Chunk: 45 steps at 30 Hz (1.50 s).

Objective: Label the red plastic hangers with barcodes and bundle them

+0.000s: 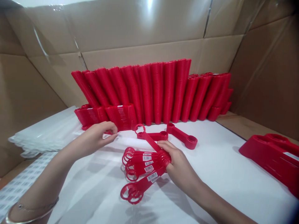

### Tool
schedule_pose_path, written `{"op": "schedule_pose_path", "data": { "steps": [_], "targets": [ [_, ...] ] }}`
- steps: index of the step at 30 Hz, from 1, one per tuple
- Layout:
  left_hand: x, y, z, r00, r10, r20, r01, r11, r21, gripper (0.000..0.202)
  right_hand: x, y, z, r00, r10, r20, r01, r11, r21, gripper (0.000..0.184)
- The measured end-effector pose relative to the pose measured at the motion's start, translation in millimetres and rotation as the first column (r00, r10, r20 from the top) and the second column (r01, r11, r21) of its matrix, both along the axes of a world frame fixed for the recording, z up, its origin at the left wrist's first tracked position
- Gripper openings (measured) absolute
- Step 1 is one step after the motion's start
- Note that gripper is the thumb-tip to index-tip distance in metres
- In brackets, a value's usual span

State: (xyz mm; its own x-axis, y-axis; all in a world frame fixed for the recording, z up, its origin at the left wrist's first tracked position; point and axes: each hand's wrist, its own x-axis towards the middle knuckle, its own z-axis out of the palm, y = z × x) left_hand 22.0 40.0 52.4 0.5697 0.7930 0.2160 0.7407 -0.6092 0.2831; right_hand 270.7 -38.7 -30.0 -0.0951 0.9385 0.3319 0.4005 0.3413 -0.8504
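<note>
My right hand (178, 160) grips a fanned bunch of flat red plastic pieces with ring ends (143, 161) at one end. Several of these carry white barcode labels (149, 168); the topmost piece (150, 141) points up and left with no label visible on it. Left of the bunch, my left hand (102, 132) is raised with thumb and forefinger pinched together. Whatever lies between those fingertips is too small to make out. Beyond my hands, two small stacks of the same red pieces, one stack (155, 136) and another stack (183, 136), lie on the white table surface (210, 174).
Tall leaning stacks of red pieces (144, 93) line the back before a cardboard wall (140, 37). Clear plastic bags (49, 127) are piled at left above a barcode label sheet (23, 183). More labelled red stacks (268, 155) lie at right.
</note>
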Motion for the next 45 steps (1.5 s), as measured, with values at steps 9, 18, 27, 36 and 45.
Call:
{"op": "schedule_pose_path", "data": {
  "steps": [9, 18, 27, 36, 45],
  "targets": [
    [64, -38, -24.3, 0.952, -0.178, 0.248, 0.188, 0.982, -0.018, 0.01, -5, -4, -1.6, 0.996, -0.001, 0.094, -0.001, 1.0, 0.017, 0.06],
    [82, -34, -39.5, 0.965, -0.158, 0.211, 0.152, 0.987, 0.044, 0.011, -6, -6, -4.5, 0.989, -0.015, 0.147, 0.01, 0.999, 0.039, 0.059],
    [86, -35, -44.4, 0.971, -0.129, 0.201, 0.113, 0.99, 0.087, 0.013, -5, -7, -0.7, 0.993, 0.017, 0.116, -0.021, 0.999, 0.033, 0.065],
    [89, -34, -59.1, 0.977, -0.19, 0.093, 0.153, 0.938, 0.313, 0.012, -6, -9, -0.9, 0.995, 0.02, 0.096, -0.025, 0.998, 0.05, 0.07],
    [87, -31, -62.4, 0.993, -0.119, 0.011, 0.107, 0.927, 0.36, 0.023, -6, -6, -3.7, 0.994, 0.044, 0.1, -0.051, 0.996, 0.072, 0.068]
  ]
}}
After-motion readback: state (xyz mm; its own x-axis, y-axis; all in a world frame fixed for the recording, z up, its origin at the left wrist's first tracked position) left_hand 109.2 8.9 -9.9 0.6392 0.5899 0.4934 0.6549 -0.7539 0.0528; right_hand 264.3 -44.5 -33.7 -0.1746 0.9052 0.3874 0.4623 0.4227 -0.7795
